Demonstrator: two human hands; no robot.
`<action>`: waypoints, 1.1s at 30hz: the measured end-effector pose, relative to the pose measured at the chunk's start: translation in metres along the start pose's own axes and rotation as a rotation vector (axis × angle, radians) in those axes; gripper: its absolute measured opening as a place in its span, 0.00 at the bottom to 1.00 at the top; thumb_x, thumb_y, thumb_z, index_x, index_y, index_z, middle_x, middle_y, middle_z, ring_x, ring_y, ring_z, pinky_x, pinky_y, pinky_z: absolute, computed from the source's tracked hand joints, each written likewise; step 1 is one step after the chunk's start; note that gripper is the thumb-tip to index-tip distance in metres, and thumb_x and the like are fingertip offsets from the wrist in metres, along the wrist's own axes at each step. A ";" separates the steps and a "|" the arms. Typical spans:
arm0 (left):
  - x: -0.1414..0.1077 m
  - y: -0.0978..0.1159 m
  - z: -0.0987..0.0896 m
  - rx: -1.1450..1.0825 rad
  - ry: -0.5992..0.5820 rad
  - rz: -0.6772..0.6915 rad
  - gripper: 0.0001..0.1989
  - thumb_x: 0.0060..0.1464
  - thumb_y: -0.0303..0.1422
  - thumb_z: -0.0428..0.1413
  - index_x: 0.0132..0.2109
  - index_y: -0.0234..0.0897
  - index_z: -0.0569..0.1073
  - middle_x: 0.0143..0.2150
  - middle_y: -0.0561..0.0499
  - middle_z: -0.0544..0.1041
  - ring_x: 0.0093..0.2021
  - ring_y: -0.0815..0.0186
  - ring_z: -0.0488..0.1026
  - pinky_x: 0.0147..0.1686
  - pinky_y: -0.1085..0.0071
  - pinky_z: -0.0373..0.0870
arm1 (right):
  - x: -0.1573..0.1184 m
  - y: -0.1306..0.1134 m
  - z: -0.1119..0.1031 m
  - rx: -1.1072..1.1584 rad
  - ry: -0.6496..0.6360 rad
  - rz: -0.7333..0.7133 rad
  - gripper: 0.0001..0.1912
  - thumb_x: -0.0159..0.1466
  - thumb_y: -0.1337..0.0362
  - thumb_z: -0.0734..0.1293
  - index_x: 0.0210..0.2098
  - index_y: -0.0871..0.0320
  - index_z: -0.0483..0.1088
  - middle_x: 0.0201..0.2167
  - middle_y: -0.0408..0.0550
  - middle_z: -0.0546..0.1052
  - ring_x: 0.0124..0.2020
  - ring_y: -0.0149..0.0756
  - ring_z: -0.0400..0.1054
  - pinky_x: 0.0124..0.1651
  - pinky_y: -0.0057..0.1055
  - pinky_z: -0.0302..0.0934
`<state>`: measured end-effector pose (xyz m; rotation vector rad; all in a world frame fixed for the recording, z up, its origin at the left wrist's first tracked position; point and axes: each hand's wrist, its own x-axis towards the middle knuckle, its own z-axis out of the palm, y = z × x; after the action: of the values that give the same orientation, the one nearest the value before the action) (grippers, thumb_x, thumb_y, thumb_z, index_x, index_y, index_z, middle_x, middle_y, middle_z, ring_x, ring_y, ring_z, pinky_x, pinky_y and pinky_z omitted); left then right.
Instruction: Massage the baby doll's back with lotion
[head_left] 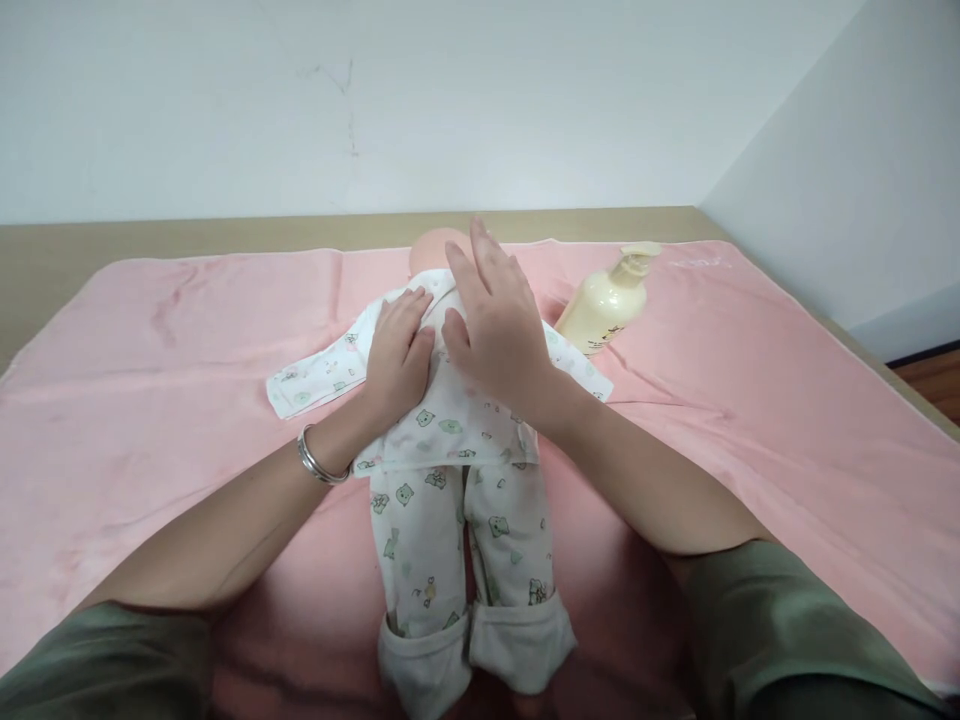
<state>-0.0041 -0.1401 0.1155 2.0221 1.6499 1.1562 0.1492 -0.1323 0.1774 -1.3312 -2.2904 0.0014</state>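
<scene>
Head cam, 1 view; looks fwd/down over pink cloth (750, 400) twd wall (480, 110); near; dim bottom prob. closest.

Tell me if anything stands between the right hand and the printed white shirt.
Nothing visible stands between the right hand and the printed white shirt; the pump bottle is off to the right.
</scene>
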 end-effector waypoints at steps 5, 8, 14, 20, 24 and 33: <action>-0.002 -0.008 0.006 -0.081 0.146 0.028 0.23 0.62 0.36 0.46 0.61 0.41 0.72 0.66 0.46 0.72 0.69 0.55 0.66 0.72 0.53 0.59 | -0.002 0.000 0.012 0.064 -0.175 -0.049 0.28 0.72 0.66 0.53 0.69 0.69 0.59 0.74 0.63 0.56 0.76 0.54 0.48 0.77 0.57 0.44; -0.004 -0.006 0.005 -0.106 0.139 0.042 0.22 0.64 0.37 0.46 0.60 0.43 0.73 0.66 0.47 0.73 0.68 0.55 0.67 0.71 0.52 0.61 | -0.001 0.000 0.007 0.105 -0.063 -0.065 0.28 0.70 0.70 0.54 0.70 0.63 0.59 0.76 0.55 0.53 0.78 0.48 0.43 0.78 0.52 0.43; -0.003 0.000 0.002 -0.040 0.183 0.009 0.21 0.59 0.33 0.47 0.56 0.40 0.75 0.60 0.46 0.77 0.62 0.55 0.71 0.67 0.54 0.66 | 0.000 0.002 0.013 0.076 -0.112 -0.062 0.28 0.71 0.69 0.54 0.69 0.66 0.60 0.74 0.60 0.55 0.77 0.52 0.46 0.77 0.58 0.43; -0.003 0.004 0.001 -0.068 0.160 -0.019 0.21 0.61 0.34 0.46 0.56 0.37 0.75 0.62 0.42 0.75 0.64 0.52 0.69 0.68 0.51 0.63 | 0.000 0.002 0.001 0.168 -0.050 -0.106 0.27 0.68 0.70 0.54 0.66 0.63 0.63 0.73 0.59 0.58 0.75 0.49 0.52 0.74 0.56 0.50; -0.002 0.005 0.001 -0.072 0.146 -0.034 0.21 0.61 0.34 0.47 0.56 0.38 0.75 0.62 0.43 0.75 0.64 0.52 0.69 0.68 0.50 0.63 | 0.000 0.004 0.008 0.171 0.031 -0.089 0.29 0.68 0.70 0.53 0.68 0.56 0.61 0.75 0.51 0.55 0.77 0.45 0.45 0.76 0.58 0.44; 0.000 -0.001 0.004 -0.056 0.179 -0.013 0.24 0.57 0.35 0.47 0.56 0.33 0.76 0.61 0.41 0.76 0.63 0.55 0.70 0.68 0.54 0.65 | 0.010 0.011 0.003 0.157 0.037 -0.026 0.31 0.67 0.69 0.52 0.68 0.56 0.60 0.74 0.49 0.58 0.77 0.48 0.44 0.76 0.61 0.41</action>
<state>-0.0021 -0.1388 0.1121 1.9197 1.6887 1.3990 0.1530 -0.1176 0.1759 -1.2113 -2.2269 0.1432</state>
